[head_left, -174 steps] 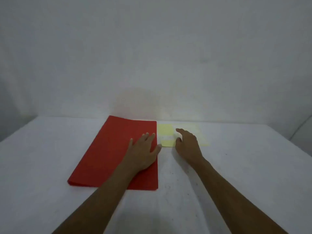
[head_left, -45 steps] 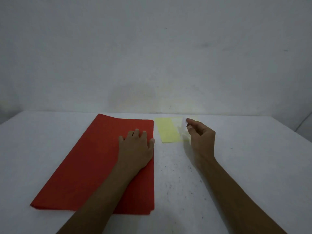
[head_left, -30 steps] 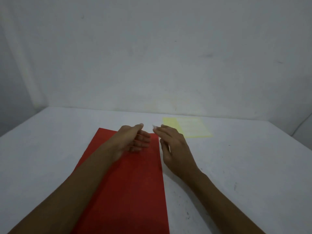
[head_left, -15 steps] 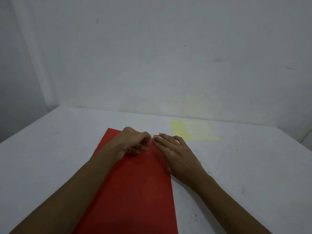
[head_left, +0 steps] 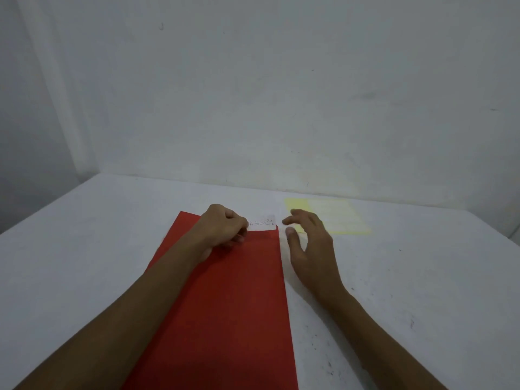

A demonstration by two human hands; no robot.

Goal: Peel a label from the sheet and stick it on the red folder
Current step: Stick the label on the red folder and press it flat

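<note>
The red folder point(head_left: 230, 299) lies flat on the white table, running from the near edge toward the far side. A small white label point(head_left: 263, 223) with handwritten letters sits at the folder's far right corner. My left hand point(head_left: 222, 228) is curled, its fingertips pressing on the label's left end. My right hand point(head_left: 308, 243) hovers just right of the folder with fingers spread, holding nothing. The yellow label sheet point(head_left: 334, 218) lies beyond my right hand, partly hidden by it.
The white table point(head_left: 422, 277) carries small dark specks on its right half. A plain white wall stands close behind the table's far edge. The table's left edge drops off toward a dim corner.
Half a second ago both hands held the label together over the folder's far corner. Now my right hand has let go and moved right off the folder; the label lies exposed.
</note>
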